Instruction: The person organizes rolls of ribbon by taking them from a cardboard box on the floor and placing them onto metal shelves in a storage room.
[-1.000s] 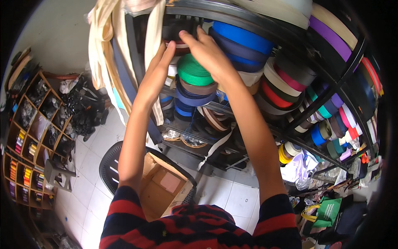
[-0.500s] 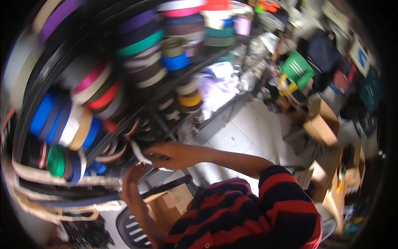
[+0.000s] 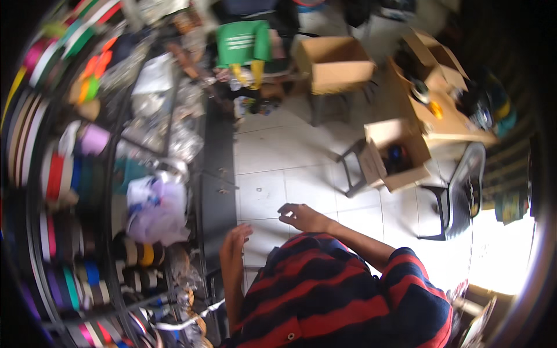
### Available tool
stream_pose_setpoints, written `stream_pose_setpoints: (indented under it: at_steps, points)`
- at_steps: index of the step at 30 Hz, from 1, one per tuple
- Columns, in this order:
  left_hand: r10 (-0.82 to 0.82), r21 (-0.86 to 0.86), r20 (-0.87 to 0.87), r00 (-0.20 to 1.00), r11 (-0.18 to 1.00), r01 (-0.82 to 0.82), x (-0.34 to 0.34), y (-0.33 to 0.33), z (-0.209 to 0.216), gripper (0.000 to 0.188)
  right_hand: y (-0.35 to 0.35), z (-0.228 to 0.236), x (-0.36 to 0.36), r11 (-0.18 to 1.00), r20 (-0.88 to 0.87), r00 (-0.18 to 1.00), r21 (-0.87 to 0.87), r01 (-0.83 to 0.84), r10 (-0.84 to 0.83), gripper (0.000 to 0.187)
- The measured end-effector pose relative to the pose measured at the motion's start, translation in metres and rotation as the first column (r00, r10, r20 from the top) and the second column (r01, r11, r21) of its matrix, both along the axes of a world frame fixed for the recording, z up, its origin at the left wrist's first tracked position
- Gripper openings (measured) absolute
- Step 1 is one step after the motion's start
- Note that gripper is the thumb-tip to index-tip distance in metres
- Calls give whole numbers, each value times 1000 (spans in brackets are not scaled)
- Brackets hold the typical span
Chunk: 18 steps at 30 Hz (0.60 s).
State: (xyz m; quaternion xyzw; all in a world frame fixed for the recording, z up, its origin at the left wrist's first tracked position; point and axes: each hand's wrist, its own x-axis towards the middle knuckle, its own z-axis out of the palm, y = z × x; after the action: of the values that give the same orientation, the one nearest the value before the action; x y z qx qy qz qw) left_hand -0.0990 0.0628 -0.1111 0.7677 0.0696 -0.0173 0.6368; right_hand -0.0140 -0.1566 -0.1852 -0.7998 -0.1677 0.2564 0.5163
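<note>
Nothing is held: the left hand is raised with fingers loosely spread beside the dark shelf edge, and the right hand is open over the white tiled floor, fingers slightly curled. Nearest the left hand, tape rolls are stacked on the rack, kept edge-on so colours can be read. Further out, an open box is set on a stool, within easy reach.

Both arms are bent and raised in front of the chest. The left hand is open, fingers up; the right hand hangs loosely curled, empty.
</note>
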Motion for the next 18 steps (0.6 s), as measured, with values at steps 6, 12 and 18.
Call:
stream_pose_setpoints:
  at_steps: [6, 12, 18]
  points:
    - [-371, -102, -111, 922, 927, 361, 109, -101, -9, 28, -97, -36, 19, 910, 106, 905, 9, 414, -413, 35]
    - [-599, -300, -202, 775, 791, 533, 172, -178, -61, 14, -165, -50, 18, 756, -19, 755, -33, 654, -655, 34]
    - [-783, -232, -171, 598, 622, 748, 238, -249, -106, 19, -217, -58, 34, 635, -35, 640, -181, 751, -767, 30]
